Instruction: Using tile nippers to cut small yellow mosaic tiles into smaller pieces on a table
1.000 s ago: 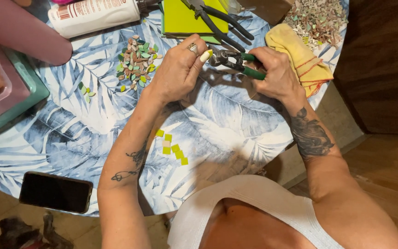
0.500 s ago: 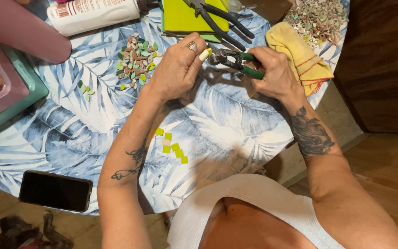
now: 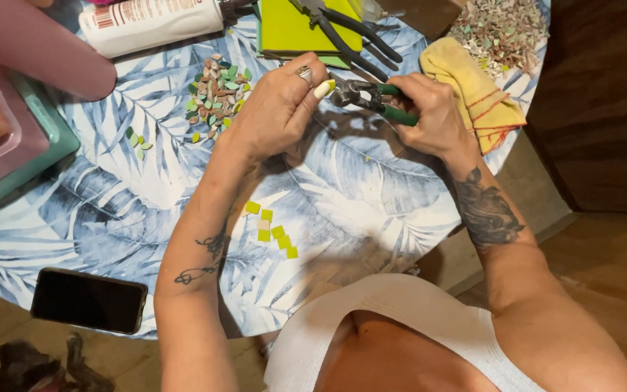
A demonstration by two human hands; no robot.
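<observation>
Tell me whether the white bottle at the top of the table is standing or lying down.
Lying down. The white bottle rests on its side on the table, its dark cap end pointing right toward the green sheet.

Dull grey metal is showing at the head of the nippers (image 3: 361, 95), with green rubbery sleeves covering the handles. The tablecloth (image 3: 371, 203) is looking smooth and slightly shiny, like plastic. The yellow cloth (image 3: 473, 91) is lying soft and matt. The phone (image 3: 88, 300) is gleaming glossy black.

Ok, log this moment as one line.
left hand: pinching small tile piece | right hand: gripping green-handled nippers | nipper head at the piece | above leaf-print table
</observation>
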